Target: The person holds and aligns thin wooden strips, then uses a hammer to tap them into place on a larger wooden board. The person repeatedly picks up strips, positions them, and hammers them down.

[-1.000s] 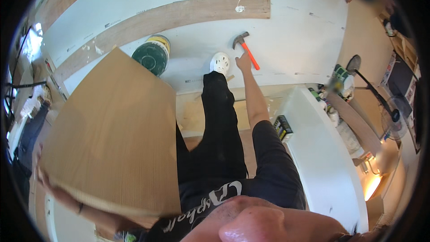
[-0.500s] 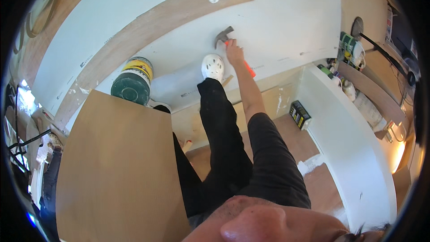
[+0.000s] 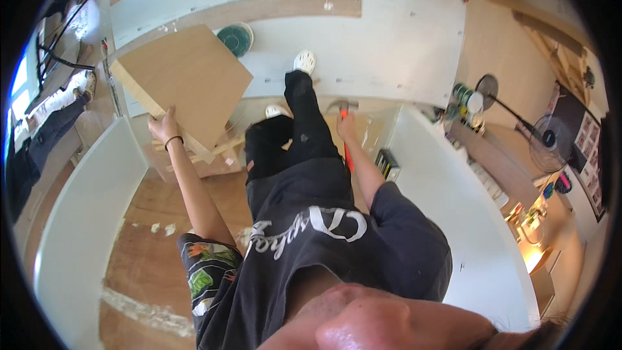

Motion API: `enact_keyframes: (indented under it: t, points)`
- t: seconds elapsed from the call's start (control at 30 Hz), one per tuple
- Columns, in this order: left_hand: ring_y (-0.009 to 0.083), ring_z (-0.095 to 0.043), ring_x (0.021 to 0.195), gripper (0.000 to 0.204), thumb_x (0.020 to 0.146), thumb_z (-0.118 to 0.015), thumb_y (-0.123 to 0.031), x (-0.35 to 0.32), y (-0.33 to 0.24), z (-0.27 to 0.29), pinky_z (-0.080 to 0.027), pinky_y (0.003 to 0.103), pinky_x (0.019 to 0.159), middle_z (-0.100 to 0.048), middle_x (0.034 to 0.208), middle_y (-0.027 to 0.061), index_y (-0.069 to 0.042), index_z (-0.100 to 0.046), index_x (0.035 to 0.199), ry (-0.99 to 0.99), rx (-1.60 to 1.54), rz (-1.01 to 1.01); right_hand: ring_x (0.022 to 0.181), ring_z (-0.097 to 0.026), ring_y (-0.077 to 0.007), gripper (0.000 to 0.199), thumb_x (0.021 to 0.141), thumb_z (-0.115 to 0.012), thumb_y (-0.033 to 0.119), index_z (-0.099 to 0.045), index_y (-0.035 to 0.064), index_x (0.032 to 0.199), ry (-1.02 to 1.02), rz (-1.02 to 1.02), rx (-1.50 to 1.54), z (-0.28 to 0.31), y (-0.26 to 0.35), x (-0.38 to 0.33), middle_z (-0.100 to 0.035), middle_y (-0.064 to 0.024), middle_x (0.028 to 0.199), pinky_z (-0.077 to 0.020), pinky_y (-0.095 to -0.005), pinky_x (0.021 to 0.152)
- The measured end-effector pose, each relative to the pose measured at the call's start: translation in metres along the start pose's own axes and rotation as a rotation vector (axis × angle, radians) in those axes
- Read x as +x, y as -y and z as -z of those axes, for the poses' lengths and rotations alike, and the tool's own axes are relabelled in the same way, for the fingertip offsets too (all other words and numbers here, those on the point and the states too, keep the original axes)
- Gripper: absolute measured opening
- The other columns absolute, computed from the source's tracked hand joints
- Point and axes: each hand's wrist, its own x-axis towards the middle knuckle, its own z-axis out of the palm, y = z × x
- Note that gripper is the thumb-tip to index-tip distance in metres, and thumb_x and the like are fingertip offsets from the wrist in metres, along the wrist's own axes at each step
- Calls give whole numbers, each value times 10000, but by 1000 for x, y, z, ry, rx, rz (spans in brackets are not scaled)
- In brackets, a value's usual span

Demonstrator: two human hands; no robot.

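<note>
My left hand (image 3: 163, 124) is closed on the near edge of a thick, light wood-faced panel (image 3: 188, 78), which is tilted out in front of me to the left. My right hand (image 3: 346, 128) grips a claw hammer (image 3: 348, 155) by its red handle, down beside my right leg. The hammer's metal head shows above the fist. One white clog (image 3: 304, 61) of mine rests on a large white board (image 3: 389, 45); the other clog stands nearer, beside the panel. A green-lidded bucket (image 3: 235, 40) sits just past the panel's far corner.
White curved side walls rise at my left (image 3: 91, 201) and right (image 3: 447, 201). A black box (image 3: 387, 164) stands inside the right one. Farther right are a fan (image 3: 551, 144), paint cans and a lit lamp (image 3: 532, 256). Another person's legs (image 3: 45, 149) show at far left.
My right hand has drawn the hammer back from over the white board to beside my leg. The panel now sits farther forward, with my left hand visible on it. The view has shifted too.
</note>
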Motion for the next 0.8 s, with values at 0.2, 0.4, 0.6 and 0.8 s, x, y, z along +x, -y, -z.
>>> enact_keyframes:
  t: [0.2, 0.4, 0.6, 0.8]
  points:
    - [368, -689, 948, 538, 621, -816, -328, 21, 19, 6, -527, 417, 870, -729, 1001, 198, -9, -702, 1038, 31, 32, 0, 1001, -633, -488, 524, 923, -561, 389, -513, -95, 1120, 17, -50, -153, 24, -81, -56, -640, -348, 1036, -505, -531, 863]
    - [320, -717, 867, 446, 655, -803, -333, -40, 35, 91, -540, 403, 816, -748, 909, 167, -21, -732, 966, 41, -9, -174, 1032, -632, -483, 501, 929, -561, 360, -535, -112, 1097, 4, -85, -165, 49, -118, -132, -631, -369, 1054, -511, -509, 862]
    - [316, -720, 857, 437, 671, -782, -316, -101, 69, 169, -538, 415, 782, -746, 915, 177, -17, -733, 986, 70, -34, -227, 624, -694, -362, 412, 915, -573, 317, -602, -93, 904, 24, -189, 88, 53, -155, -186, -671, -251, 732, -540, -473, 561]
    - [353, -705, 902, 450, 694, -756, -328, -155, 97, 183, -539, 430, 813, -736, 960, 196, -15, -724, 1016, 144, 126, -313, 470, -620, -269, 323, 880, -591, 261, -590, -32, 742, 166, -192, 186, 62, -179, -185, -594, -144, 570, -481, -407, 447]
